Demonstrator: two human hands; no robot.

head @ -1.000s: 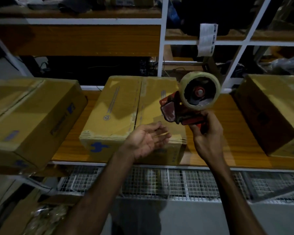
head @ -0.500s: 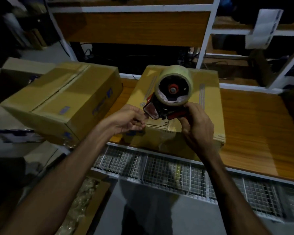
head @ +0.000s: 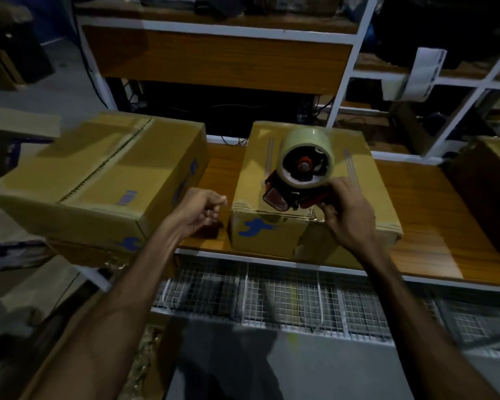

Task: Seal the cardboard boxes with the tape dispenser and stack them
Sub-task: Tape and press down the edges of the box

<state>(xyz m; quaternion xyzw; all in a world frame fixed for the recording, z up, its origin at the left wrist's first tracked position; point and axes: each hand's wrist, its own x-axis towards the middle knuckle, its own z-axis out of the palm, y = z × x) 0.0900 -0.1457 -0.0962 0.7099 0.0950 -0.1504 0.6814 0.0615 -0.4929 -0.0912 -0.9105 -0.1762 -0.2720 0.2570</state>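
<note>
A closed cardboard box [head: 367, 180] with a blue logo on its front sits on the wooden shelf [head: 433, 226] in the middle. My right hand [head: 348, 217] grips the handle of a red tape dispenser [head: 303, 168] carrying a clear tape roll, held over the box's near top edge. My left hand [head: 201, 210] hovers just left of that box with its fingers pinched together; whether a strand of tape is between them is unclear. A second, larger box [head: 98, 183] lies to the left, its top seam visible.
A third box [head: 488, 194] stands at the right edge of the shelf. Wire mesh baskets [head: 286, 298] hang under the shelf. White shelf posts and an upper wooden shelf [head: 220, 56] rise behind. An open carton with packing material [head: 145, 359] sits on the floor at lower left.
My left hand has closed from an open palm to a pinch and drawn left of the middle box. The dispenser has dropped toward the box's front edge. My view has swung left.
</note>
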